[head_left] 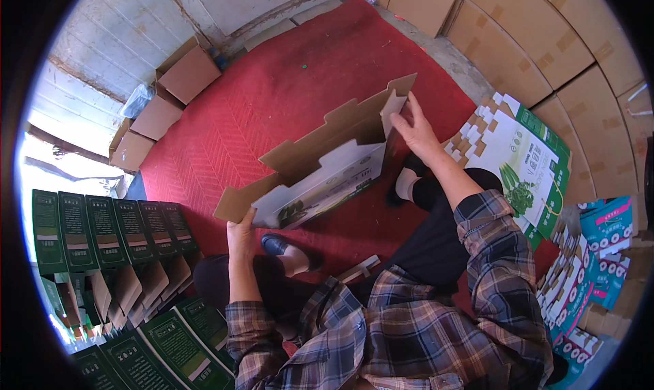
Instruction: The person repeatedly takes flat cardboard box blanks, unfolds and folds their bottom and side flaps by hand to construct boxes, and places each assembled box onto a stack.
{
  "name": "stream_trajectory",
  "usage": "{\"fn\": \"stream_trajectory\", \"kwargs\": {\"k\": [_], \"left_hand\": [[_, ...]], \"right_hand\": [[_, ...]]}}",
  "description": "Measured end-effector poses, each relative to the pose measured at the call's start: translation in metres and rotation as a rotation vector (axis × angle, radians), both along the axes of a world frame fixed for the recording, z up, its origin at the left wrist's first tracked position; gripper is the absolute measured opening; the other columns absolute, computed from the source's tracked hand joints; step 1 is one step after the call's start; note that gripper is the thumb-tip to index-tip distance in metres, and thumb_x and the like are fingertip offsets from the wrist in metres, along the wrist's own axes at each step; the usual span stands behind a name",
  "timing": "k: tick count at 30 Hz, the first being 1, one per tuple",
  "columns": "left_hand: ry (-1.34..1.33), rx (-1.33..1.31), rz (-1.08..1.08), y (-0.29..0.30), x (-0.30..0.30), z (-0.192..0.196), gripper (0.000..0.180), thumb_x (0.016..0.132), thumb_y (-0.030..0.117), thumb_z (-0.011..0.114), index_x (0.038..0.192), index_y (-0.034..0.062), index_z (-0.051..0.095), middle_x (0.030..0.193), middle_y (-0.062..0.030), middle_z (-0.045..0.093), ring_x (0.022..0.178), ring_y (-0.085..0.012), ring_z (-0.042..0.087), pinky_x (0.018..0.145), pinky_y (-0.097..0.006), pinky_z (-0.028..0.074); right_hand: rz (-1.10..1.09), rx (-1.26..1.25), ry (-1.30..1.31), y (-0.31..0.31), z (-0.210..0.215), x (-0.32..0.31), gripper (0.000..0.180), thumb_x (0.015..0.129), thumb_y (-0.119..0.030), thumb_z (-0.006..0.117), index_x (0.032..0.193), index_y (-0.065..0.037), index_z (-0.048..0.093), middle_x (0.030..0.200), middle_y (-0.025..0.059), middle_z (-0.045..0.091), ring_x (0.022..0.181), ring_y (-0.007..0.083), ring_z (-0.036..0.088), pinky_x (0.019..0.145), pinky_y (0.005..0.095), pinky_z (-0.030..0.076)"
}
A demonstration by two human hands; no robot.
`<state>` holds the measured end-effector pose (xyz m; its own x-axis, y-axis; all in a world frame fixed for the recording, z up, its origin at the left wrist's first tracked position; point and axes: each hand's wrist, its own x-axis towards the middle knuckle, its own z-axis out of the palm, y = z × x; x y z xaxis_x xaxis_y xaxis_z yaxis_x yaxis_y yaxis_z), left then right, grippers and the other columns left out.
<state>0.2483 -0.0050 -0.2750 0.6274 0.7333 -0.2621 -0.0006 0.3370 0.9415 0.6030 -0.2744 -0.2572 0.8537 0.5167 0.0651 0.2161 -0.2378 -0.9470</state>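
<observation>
Between my hands is a partly unfolded cardboard box [330,189], white and green with a vegetable picture outside and bare brown inside. Its top stands open, with the flaps sticking up. My left hand [240,230] grips the near left corner, thumb against the white panel. At the far right end, my right hand [414,128] closes on a narrow end flap, fingers behind it and thumb in front. The box is held up over the red carpet [225,138], between my legs and feet.
Flat printed cartons [521,162] lie stacked at my right, with teal cartons [606,226] behind. Green boxes [112,233] stand in rows at my left. Brown boxes [189,70] line the left wall, and large brown cartons [504,36] are piled at the far right.
</observation>
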Motion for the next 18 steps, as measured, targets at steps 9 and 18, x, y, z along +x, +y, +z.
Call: {"fn": "stream_trajectory", "kwargs": {"k": [9, 18], "left_hand": [[0.115, 0.255, 0.003, -0.038, -0.003, 0.01, 0.028, 0.088, 0.004, 0.065, 0.116, 0.0024, 0.061, 0.107, -0.0037, 0.063, 0.098, -0.0145, 0.059, 0.087, -0.029, 0.046], [-0.041, 0.125, 0.231, -0.069, 0.014, 0.043, 0.03, 0.098, 0.019, 0.054, 0.118, -0.0024, 0.057, 0.113, -0.0087, 0.06, 0.101, -0.017, 0.058, 0.09, -0.031, 0.045]], "right_hand": [[-0.256, -0.342, -0.257, 0.022, 0.012, -0.03, 0.094, 0.08, -0.027, 0.069, 0.149, -0.005, 0.01, 0.147, 0.0292, 0.027, 0.131, 0.0415, 0.04, 0.103, 0.0454, 0.04], [-0.065, -0.145, 0.088, -0.02, -0.013, 0.003, 0.058, 0.081, -0.009, 0.054, 0.137, 0.001, 0.04, 0.113, 0.0215, 0.064, 0.105, 0.0367, 0.063, 0.091, 0.0412, 0.048]]}}
